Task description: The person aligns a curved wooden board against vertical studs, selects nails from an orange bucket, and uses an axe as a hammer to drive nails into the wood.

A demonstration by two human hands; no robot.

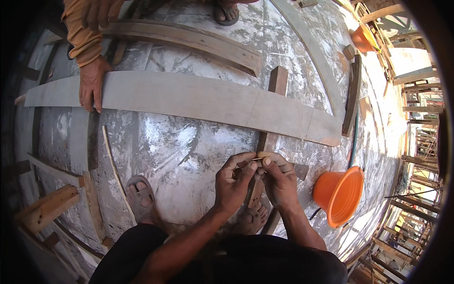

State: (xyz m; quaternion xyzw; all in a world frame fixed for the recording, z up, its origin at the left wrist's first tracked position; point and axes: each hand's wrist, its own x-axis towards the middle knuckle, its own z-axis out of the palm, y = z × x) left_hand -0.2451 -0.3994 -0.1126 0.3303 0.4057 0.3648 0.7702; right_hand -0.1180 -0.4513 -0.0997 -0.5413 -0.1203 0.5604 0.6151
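Note:
My left hand (233,183) and my right hand (282,184) meet in front of me, fingers pinched round a thin, short, stick-like piece (257,159). It is too small for me to tell its kind. Just beyond my fingers lies a long, flat, pale board (179,96), running from far left to right. A length of timber (278,81) passes crosswise beneath it, partly hidden by my hands. At the board's left part, another person's hand (94,80), in an orange-brown sleeve, rests with its fingers over the edge.
An orange tub (326,189) is tipped toward me at my right. Behind the board lies a thick wooden beam (189,41). Several timber pieces, including a cut block (49,208), lie at the left. A dark plank (352,94) lies beyond the board's right end.

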